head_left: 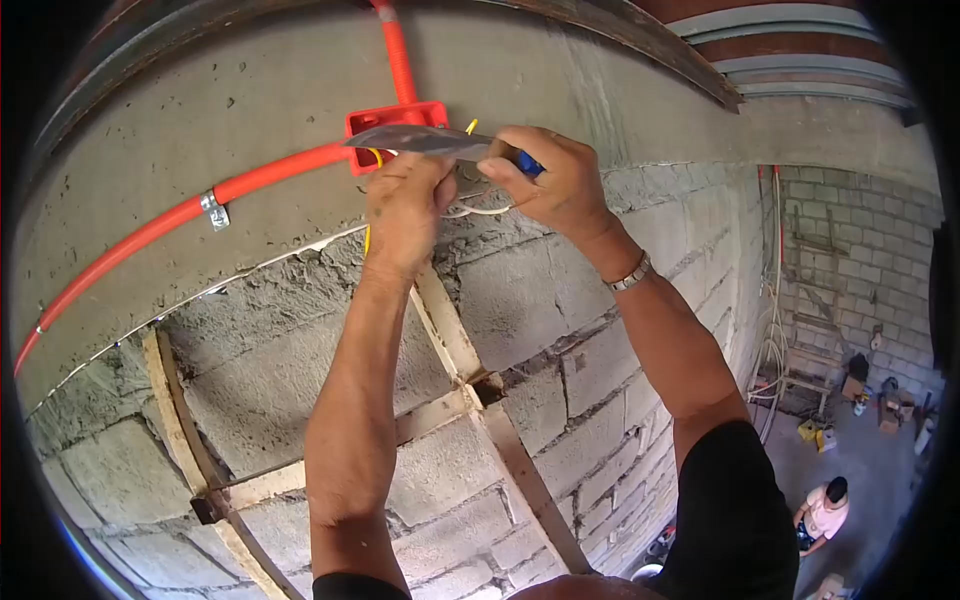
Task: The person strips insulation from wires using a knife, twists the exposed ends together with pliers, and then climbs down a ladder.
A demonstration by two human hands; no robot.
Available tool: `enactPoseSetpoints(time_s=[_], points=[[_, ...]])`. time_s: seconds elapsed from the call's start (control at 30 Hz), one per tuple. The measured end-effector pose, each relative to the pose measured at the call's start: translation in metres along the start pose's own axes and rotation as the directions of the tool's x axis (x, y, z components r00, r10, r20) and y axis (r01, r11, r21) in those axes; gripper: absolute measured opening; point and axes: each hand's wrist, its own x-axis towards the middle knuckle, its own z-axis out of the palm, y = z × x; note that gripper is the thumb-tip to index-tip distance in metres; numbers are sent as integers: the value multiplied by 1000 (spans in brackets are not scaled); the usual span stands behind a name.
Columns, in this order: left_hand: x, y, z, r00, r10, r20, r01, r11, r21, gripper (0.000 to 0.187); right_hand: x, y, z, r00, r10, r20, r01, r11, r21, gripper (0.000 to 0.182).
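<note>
My right hand is wrapped round the blue handle of a knife, whose broad grey blade points left across a red junction box. Just below the blade my left hand is closed at the box's lower edge; what its fingers pinch is hidden. Yellow wire ends show beside the blade, and a white wire runs between my hands. Orange-red conduits enter the box from above and from the left.
A metal clamp holds the left conduit to the concrete beam. Below is a block wall with a metal frame. Far down at the right, a person is on the floor near a wooden ladder and scattered items.
</note>
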Motion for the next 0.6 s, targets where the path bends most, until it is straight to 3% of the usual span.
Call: enactPoseSetpoints(time_s=[0.2, 0.27, 0.3, 0.33, 0.4, 0.43, 0.5, 0.53, 0.6], points=[[-5, 12, 12, 999, -38, 19, 38, 999, -22, 20, -4, 9, 1, 996, 58, -63, -59, 998, -9, 26], [-3, 9, 9, 998, -5, 57, 10, 995, -100, 23, -9, 15, -3, 986, 69, -152, -68, 998, 13, 24], [-3, 10, 6, 999, -3, 54, 9, 995, -101, 23, -13, 46, -10, 921, 325, -217, -339, 940, -32, 25], [-6, 11, 3, 999, 7, 49, -3, 996, -86, 24, -21, 77, -26, 785, 550, -284, -587, 808, -56, 28], [-5, 18, -2, 998, 26, 56, -23, 998, -51, 25, -28, 89, -70, 602, 746, -284, -743, 654, 144, 33], [-7, 17, -1, 998, 20, 56, -18, 999, -29, 25, -32, 83, -74, 600, 749, -282, -743, 652, 149, 33], [-9, 13, 10, 997, 14, 78, -12, 1000, -24, 25, -47, 69, -95, 643, 757, -113, -755, 652, 72, 33], [-9, 13, 12, 998, -3, 61, 1, 999, 35, 27, -53, 67, -96, 722, 686, -86, -687, 726, 25, 31], [-10, 10, 12, 999, 5, 39, -10, 993, 118, 30, -52, 51, -99, 776, 630, -22, -629, 777, 36, 31]])
